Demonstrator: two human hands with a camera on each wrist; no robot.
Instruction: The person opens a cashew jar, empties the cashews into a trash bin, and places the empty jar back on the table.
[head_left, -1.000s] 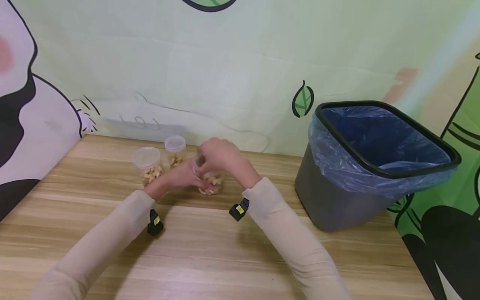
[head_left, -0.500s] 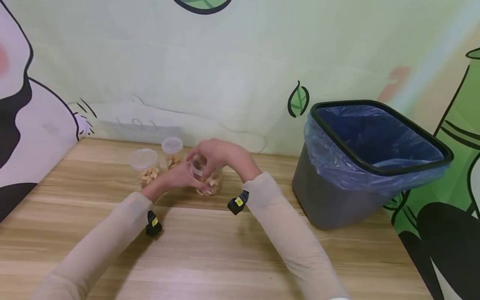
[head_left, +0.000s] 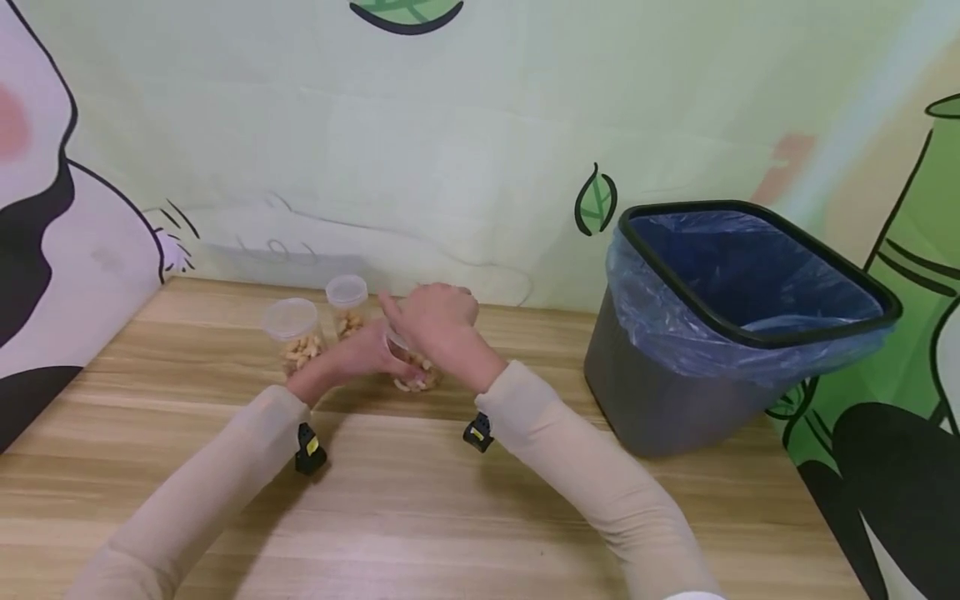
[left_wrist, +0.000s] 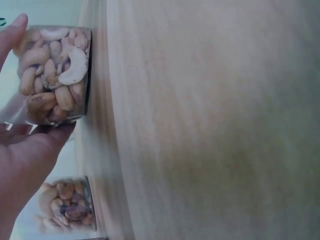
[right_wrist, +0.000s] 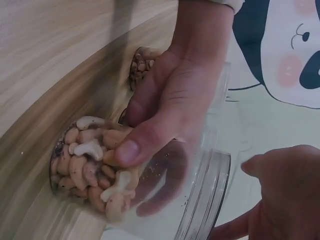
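Note:
In the head view my left hand (head_left: 367,350) grips a clear jar of cashews (right_wrist: 95,172) around its side, its thumb on the near wall. The jar stands on the wooden table. My right hand (head_left: 438,321) is over the top of the same jar and hides much of it. In the right wrist view, the fingers of that hand reach the jar's clear top edge, while the thumb appears apart from it. Whether they pinch anything there is unclear. Cashews fill the lower part of the jar, also seen in the left wrist view.
Two more nut jars with translucent lids, a wider jar (head_left: 292,333) and a narrower jar (head_left: 348,304), stand left of my hands. A grey bin (head_left: 648,392) with a blue liner stands at the right. Behind the table (head_left: 420,500) hangs a printed cloth backdrop (head_left: 465,142).
My right hand has turned over the jar's top, its wrist twisting and its fingers swinging away to the right. My left hand keeps its grip on the jar in the same place.

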